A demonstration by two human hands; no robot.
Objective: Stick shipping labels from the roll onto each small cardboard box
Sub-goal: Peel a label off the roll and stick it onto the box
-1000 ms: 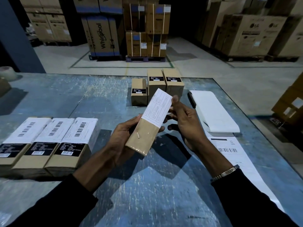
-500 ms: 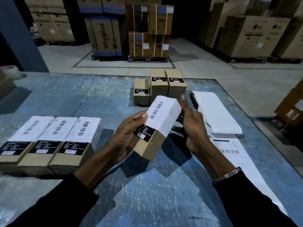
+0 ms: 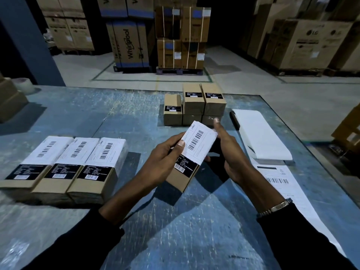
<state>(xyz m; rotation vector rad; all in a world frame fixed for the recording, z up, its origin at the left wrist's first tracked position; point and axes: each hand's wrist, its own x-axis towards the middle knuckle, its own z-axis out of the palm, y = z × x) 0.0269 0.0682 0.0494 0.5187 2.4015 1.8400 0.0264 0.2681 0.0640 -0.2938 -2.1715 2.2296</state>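
I hold a small cardboard box (image 3: pixel 183 178) tilted above the blue table. A white barcode label (image 3: pixel 199 144) covers its upper face, above a black printed sticker. My left hand (image 3: pixel 165 156) grips the box's left side, thumb on the label's edge. My right hand (image 3: pixel 228 151) holds the far right end of the box, fingers behind it. Three labelled boxes (image 3: pixel 78 166) lie side by side at the left. Several unlabelled small boxes (image 3: pixel 194 104) stand at the back middle. The strip of labels (image 3: pixel 282 184) runs along the right, under a white folded stack (image 3: pixel 261 133).
The blue scratched table (image 3: pixel 175 230) ends close on the right. A dark pen (image 3: pixel 234 119) lies beside the white stack. Brown cartons (image 3: pixel 9 98) and a tape roll (image 3: pixel 23 84) sit at the far left. Large stacked appliance cartons (image 3: pixel 132 41) stand on the warehouse floor beyond.
The box has turned in my hands from its plain stapled side to its sticker face. The label, loose at first, now lies wrapped flat over the box's top.
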